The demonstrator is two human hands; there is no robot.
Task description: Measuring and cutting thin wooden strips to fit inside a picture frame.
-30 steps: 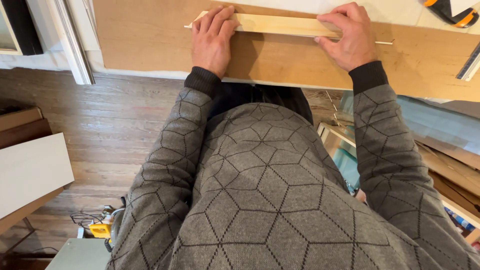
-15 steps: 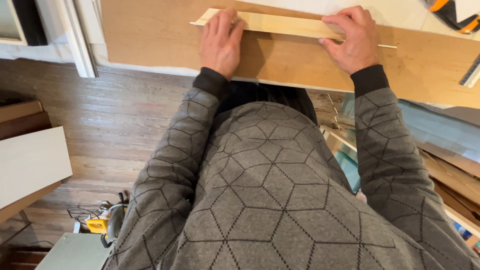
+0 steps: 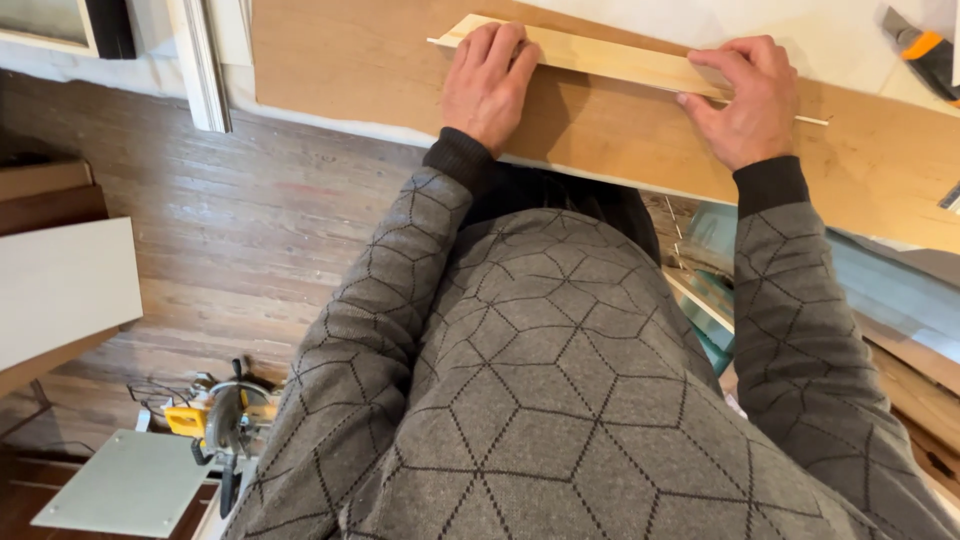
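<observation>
Item: pale wood strip (image 3: pixel 600 58), long, thin and flat, lying aslant across the upper centre of the frame on a broad brown plywood board (image 3: pixel 380 60), its far end running toward the upper right. Left hand (image 3: pixel 487 82), upper centre: fingers spread fairly wide and pressed flat on the strip's left end, palm resting on the board. Right hand (image 3: pixel 742 100), upper right: fingers curled and narrow, pinching the strip's near edge against the board, with a thin sliver or line showing just past the knuckles. Handling, by judgement: the strip looks light and stiff along its width but likely to flex or snap along its length, with a smooth face that may slide on the board; best taken near both ends, as here, with flat pressure rather than a hard squeeze. Attendant items: orange-and-black hand tool (image 3: pixel 925 55), upper right corner, well apart from the right hand; white trim moulding (image 3: pixel 200 60), upper left; worn wooden floor (image 3: pixel 250 230), left; yellow mitre saw (image 3: pixel 225 420), lower left, on the floor; pale flat panel (image 3: pixel 125 485) beside it; grey geometric-patterned sweater (image 3: pixel 560 400) filling the lower centre.
</observation>
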